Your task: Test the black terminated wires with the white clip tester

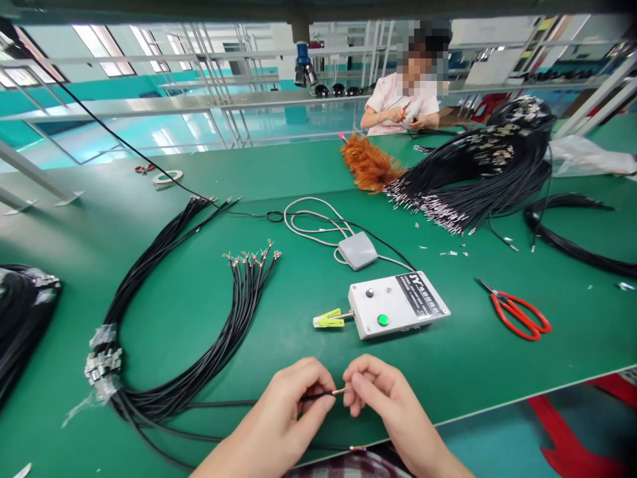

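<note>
Watching remotely, I see the left hand (293, 411) pinching a black cable (322, 396) at the green table's (279, 338) near side; the right hand (375, 388) curls its fingers at the bared end (340, 391), whether gripping I cannot tell.

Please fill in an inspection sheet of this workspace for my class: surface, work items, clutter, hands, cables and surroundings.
Surface: green tabletop, solid-coloured.
Work items: cable end with orange-coloured wire showing; pale box with green button and yellow-green clip.
Clutter: small pale scraps; red-handled scissors at right.
Hands: left hand pinches the cable just behind the exposed wire; right hand has its fingers at the tip, grip unclear.
Cables: curved black bundle at left, ends splayed; larger pile at far right; looped grey cord.
Surroundings: another person beyond the table; windows.
</note>
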The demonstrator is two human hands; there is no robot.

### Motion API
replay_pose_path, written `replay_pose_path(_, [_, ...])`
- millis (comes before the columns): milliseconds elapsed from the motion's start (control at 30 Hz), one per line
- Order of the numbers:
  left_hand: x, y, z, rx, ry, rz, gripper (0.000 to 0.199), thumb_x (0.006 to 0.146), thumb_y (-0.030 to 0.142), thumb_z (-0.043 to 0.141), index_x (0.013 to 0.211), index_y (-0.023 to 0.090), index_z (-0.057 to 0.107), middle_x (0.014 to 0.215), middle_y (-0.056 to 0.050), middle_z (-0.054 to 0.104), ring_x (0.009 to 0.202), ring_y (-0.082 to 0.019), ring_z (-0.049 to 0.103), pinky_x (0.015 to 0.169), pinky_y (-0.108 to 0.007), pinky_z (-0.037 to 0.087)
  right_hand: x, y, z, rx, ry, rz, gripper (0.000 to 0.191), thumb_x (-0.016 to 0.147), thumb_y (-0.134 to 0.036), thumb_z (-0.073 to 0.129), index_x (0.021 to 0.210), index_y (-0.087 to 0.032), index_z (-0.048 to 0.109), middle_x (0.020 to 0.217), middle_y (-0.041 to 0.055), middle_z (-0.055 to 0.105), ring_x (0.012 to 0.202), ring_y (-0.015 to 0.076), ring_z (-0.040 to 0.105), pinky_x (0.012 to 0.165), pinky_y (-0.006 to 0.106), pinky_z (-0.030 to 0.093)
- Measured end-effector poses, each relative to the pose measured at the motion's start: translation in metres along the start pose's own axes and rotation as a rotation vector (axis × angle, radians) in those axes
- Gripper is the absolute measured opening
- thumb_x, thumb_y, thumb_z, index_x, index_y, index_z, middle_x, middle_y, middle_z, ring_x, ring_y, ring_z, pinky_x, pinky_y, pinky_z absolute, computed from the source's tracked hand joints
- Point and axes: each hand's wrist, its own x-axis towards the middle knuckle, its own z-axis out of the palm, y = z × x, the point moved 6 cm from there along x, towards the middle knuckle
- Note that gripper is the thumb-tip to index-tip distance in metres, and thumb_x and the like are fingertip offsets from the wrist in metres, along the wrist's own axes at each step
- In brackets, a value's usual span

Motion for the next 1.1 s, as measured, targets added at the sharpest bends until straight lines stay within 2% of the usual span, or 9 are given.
replay_pose_path(100, [0.0,-0.005,-0.002,-0.052,0.078,-0.008,0.014,0.088,0.021,0.052,0.077,0.02,0.058,0.073,-0.001,0.059,0.067,-0.016,0.054,0.063,-0.025,0.041,0.002,0.01,0.009,0.149,0.003,0.066,0.034,0.076,-0.046,0.076,0.082,-0.016,0.062,0.061,-0.0033,0.059,0.055,0.0068,0.049,0.056,0.019,0.035])
replay_pose_path(200, [0.001,-0.011,-0.003,-0.124,0.174,-0.033,0.016,0.086,0.022,0.055,0.071,0.019,0.058,0.069,0.0,0.059,0.064,-0.015,0.053,0.06,-0.025,0.041,0.0,0.02,0.015,0.184,0.002,0.079,0.037,0.071,-0.045,0.081,0.081,-0.017,0.059,0.058,-0.0058,0.054,0.051,0.0058,0.044,0.052,0.019,0.03])
replay_pose_path(333, [0.003,-0.015,-0.001,-0.244,0.216,-0.066,0.015,0.084,0.024,0.057,0.07,0.019,0.059,0.066,-0.001,0.06,0.061,-0.015,0.053,0.057,-0.024,0.042,-0.001,0.018,0.008,0.185,0.093,0.029,0.035,0.077,-0.048,0.075,0.083,-0.017,0.06,0.062,-0.0043,0.056,0.053,0.0064,0.045,0.053,0.021,0.03])
replay_pose_path(433, [0.003,-0.016,0.0,-0.322,0.221,-0.099,0.014,0.083,0.026,0.059,0.071,0.018,0.06,0.062,0.001,0.059,0.056,-0.013,0.051,0.051,-0.022,0.04,0.001,0.012,0.005,0.195,0.092,0.014,0.036,0.079,-0.051,0.071,0.083,-0.016,0.062,0.066,-0.0019,0.059,0.055,0.0076,0.047,0.055,0.022,0.031])
replay_pose_path(567, [0.004,-0.018,0.003,-0.418,0.183,-0.155,0.016,0.082,0.03,0.061,0.07,0.019,0.058,0.048,0.006,0.05,0.039,-0.008,0.038,0.037,-0.019,0.029,0.002,0.012,0.01,0.184,0.058,0.023,0.034,0.078,-0.048,0.073,0.082,-0.016,0.063,0.067,-0.001,0.061,0.055,0.0084,0.047,0.055,0.023,0.03])
replay_pose_path(767, [0.003,-0.022,0.008,-0.494,0.153,-0.209,0.027,0.082,0.042,0.064,0.072,0.017,0.058,0.052,0.003,0.056,0.036,-0.007,0.043,0.037,-0.017,0.031,0.007,0.017,0.016,0.206,0.042,0.028,0.034,0.075,-0.046,0.078,0.081,-0.016,0.063,0.064,-0.0023,0.059,0.056,0.0079,0.047,0.056,0.022,0.031])
replay_pose_path(967, [0.003,-0.028,0.01,-0.552,0.102,-0.186,0.041,0.083,0.057,0.06,0.077,0.016,0.058,0.055,0.002,0.057,0.036,-0.006,0.045,0.035,-0.016,0.028,0.014,0.024,0.018,0.208,0.021,0.035,0.041,0.071,-0.052,0.078,0.079,-0.015,0.061,0.062,-0.0022,0.059,0.052,0.0068,0.046,0.053,0.021,0.03])
replay_pose_path(1100, [0.002,-0.031,0.009,-0.618,0.111,-0.18,0.046,0.081,0.062,0.06,0.093,0.017,0.059,0.057,0.004,0.056,0.036,-0.005,0.043,0.036,-0.016,0.03,0.016,0.025,0.017,0.162,0.036,0.025,0.041,0.073,-0.053,0.076,0.076,-0.016,0.06,0.062,-0.0019,0.059,0.051,0.0073,0.046,0.053,0.021,0.031])
